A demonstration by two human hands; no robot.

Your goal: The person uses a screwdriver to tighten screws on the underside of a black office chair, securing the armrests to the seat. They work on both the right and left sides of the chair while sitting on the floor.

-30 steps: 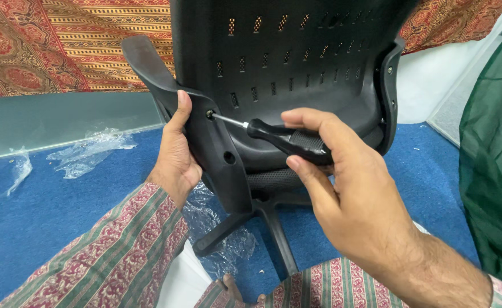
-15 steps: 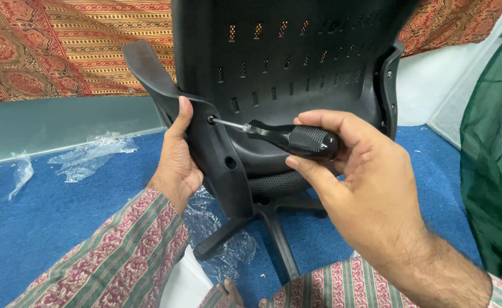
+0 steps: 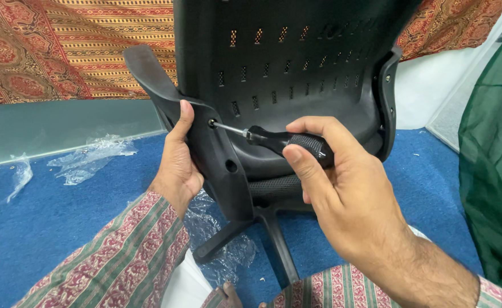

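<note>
Since a second ago the screwdriver (image 3: 288, 142) has been turned in the right hand (image 3: 342, 199): the ribbed handle now lies wrapped under the fingers, where earlier it was pinched nearer the shaft. The tip has stayed seated in the upper screw hole of the armrest bracket (image 3: 216, 154), so driving appears to be underway, not finished. The left hand (image 3: 177, 165) is still clasped on the bracket's edge at 9 o'clock of the screw, its grip closed on the plastic. A second hole sits below, at 6 o'clock. The chair back (image 3: 285, 68) crowds the handle at 12 o'clock; open room is left toward 4 o'clock, over the blue carpet (image 3: 40, 211). Plastic wrap (image 3: 91, 159) lies at 9 o'clock
</note>
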